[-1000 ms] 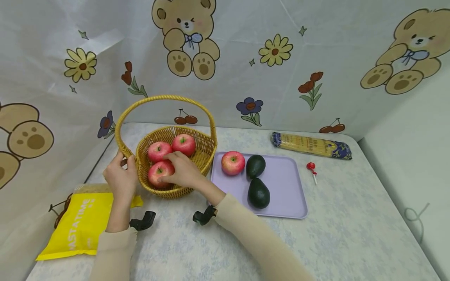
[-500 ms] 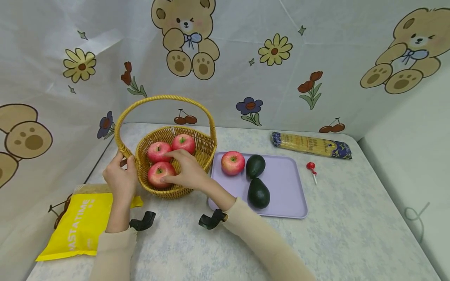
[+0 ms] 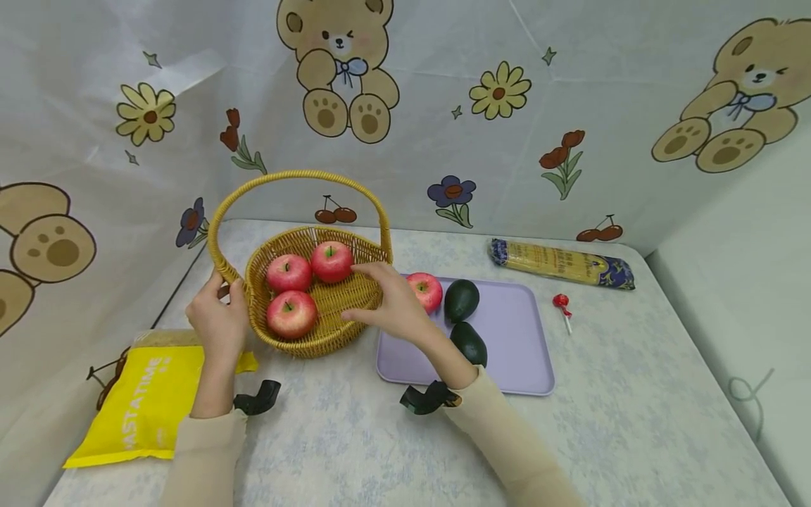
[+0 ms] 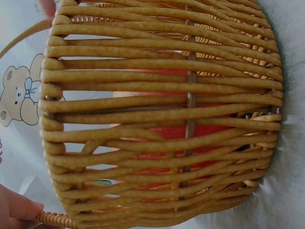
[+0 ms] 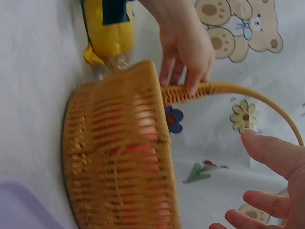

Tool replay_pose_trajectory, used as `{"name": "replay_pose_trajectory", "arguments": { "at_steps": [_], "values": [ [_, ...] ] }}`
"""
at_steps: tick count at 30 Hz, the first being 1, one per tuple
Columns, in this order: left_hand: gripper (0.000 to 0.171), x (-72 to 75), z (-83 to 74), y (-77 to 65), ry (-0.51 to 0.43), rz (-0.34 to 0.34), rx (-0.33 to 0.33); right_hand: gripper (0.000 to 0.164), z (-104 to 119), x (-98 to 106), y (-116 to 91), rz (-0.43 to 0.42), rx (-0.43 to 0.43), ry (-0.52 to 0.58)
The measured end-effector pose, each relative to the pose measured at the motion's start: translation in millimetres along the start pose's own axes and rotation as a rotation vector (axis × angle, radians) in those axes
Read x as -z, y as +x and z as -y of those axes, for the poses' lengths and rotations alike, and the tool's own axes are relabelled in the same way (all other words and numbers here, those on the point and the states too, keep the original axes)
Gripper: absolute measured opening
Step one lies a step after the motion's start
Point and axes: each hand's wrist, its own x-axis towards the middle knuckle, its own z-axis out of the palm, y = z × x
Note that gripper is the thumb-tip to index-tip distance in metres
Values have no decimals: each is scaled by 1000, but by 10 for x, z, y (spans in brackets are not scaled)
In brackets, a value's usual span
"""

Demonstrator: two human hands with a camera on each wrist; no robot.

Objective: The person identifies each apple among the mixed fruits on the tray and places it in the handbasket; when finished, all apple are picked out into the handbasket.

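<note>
My left hand (image 3: 218,320) grips the lower left end of the handle of a yellow wicker basket (image 3: 338,306). The right wrist view also shows that hand's thumb and fingers around the handle (image 5: 178,94). Three red apples (image 3: 291,315) lie in the basket's left and back part. Over the right rim my right hand (image 3: 395,303) hovers with fingers and thumb spread, holding nothing. Behind it, partly covered, another red apple (image 3: 427,291) sits on a lilac tray (image 3: 516,338). Two dark green avocados (image 3: 461,301) share the tray; my wrist partly hides the nearer one.
A yellow bag (image 3: 142,405) marked "ASTATIME" lies left, beside my left forearm. At the back right is a long packet (image 3: 560,264) in yellow and blue wrapping. A red lollipop (image 3: 561,303) lies near it. A bear-patterned curtain (image 3: 405,176) hangs behind the table.
My right hand has come off the front apple and moved right, out to the basket's right rim, with fingers spread. All three basket apples stay in place. The left hand still holds the handle.
</note>
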Motion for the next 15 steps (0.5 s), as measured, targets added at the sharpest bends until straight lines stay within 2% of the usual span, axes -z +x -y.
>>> {"name": "replay_pose_trajectory", "arguments": {
  "at_steps": [8,15],
  "values": [
    [27,-6,-4,-1,-21,-5,-9,75,-212,329,-122,-91,-80,15],
    [26,-9,-3,-1,-10,-5,-2,74,-402,499,-188,-162,-115,38]
  ]
}}
